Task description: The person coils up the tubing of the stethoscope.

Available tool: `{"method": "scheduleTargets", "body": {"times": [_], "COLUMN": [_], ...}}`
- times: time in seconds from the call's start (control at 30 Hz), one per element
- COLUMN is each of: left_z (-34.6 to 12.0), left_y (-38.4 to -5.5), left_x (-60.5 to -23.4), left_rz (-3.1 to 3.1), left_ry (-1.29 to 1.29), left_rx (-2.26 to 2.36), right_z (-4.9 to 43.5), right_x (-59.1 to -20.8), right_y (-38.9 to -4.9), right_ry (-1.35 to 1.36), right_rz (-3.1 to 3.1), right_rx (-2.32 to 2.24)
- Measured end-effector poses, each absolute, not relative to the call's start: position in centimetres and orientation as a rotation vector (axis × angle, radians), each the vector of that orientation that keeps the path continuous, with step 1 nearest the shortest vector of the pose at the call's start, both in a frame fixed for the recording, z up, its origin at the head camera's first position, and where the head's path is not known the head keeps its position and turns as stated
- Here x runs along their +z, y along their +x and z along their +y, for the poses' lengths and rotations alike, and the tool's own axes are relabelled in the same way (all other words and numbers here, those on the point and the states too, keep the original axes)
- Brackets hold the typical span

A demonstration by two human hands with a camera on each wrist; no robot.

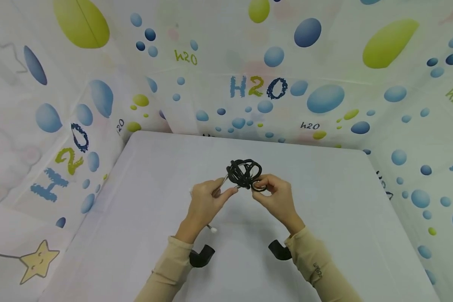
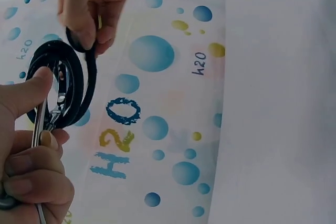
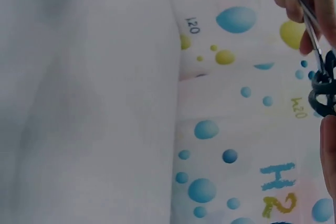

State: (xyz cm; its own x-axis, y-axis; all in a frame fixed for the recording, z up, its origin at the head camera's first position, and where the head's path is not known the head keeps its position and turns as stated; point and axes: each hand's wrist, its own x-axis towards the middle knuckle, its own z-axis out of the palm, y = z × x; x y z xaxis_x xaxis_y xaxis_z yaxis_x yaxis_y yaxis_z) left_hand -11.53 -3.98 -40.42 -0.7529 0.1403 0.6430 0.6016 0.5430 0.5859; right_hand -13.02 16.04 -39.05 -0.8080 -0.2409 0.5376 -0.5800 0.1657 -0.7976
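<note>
Between both hands, over the white table, is a stethoscope; its black tubing (image 1: 243,173) is wound into a loose bundle of loops. My left hand (image 1: 206,200) grips the metal ear tubes (image 2: 38,124) below the coil, thumb laid along them. A white ear tip (image 1: 213,229) sticks out under that hand. With thumb and fingers, my right hand (image 1: 277,200) pinches the round, metal-rimmed chest piece (image 1: 259,186) at the coil's right side. In the left wrist view, a length of tubing (image 2: 91,80) runs from the coil up to the right hand's fingers (image 2: 84,24).
A white table (image 1: 154,167) lies under the hands. Behind it and at both sides hangs a white curtain (image 1: 219,37) printed with drops and H2O lettering. A curved black piece (image 1: 202,256) shows by the left wrist, another black piece (image 1: 280,250) by the right.
</note>
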Motion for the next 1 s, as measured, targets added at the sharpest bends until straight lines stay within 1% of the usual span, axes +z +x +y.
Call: {"method": "scheduleTargets", "body": {"times": [0.07, 0.17, 0.23, 0.27, 0.33, 0.53, 0.63, 0.77, 0.87, 1.0], "left_z": [-4.3, -5.0, -5.3, -5.3, -5.4, -5.2, -5.1, -5.2, -5.1, -4.7], "left_y": [-11.4, -11.0, -10.8, -10.7, -10.6, -10.5, -10.7, -11.0, -11.3, -11.5], "left_x": [-40.3, -40.0, -39.7, -39.7, -39.7, -40.0, -40.2, -40.5, -40.8, -40.8], "left_rz": [-2.243, -2.296, -2.370, -2.414, -2.484, -2.560, -2.609, -2.669, -2.651, -2.621], "left_ry": [-0.636, -0.714, -0.765, -0.783, -0.813, -0.864, -0.807, -0.591, -0.472, -0.448], "left_rx": [-1.224, -1.359, -1.391, -1.396, -1.385, -1.312, -1.229, -1.148, -1.153, -1.183], "right_z": [16.4, 17.8, 18.4, 18.6, 18.8, 17.9, 17.5, 17.3, 16.9, 15.6], "right_x": [-39.9, -42.0, -42.3, -42.2, -42.0, -40.8, -40.1, -38.8, -37.8, -37.1], "right_y": [-13.5, -15.0, -15.5, -15.7, -15.9, -16.6, -16.7, -16.0, -15.1, -13.7], "right_ry": [0.713, 0.534, 0.403, 0.380, 0.397, 0.595, 0.686, 0.731, 0.629, 0.395], "right_rz": [-2.103, -1.908, -1.769, -1.720, -1.664, -1.545, -1.485, -1.451, -1.323, -1.056], "right_rx": [1.894, 2.358, 2.576, 2.635, 2.693, 2.670, 2.657, 2.668, 2.848, 3.171]}}
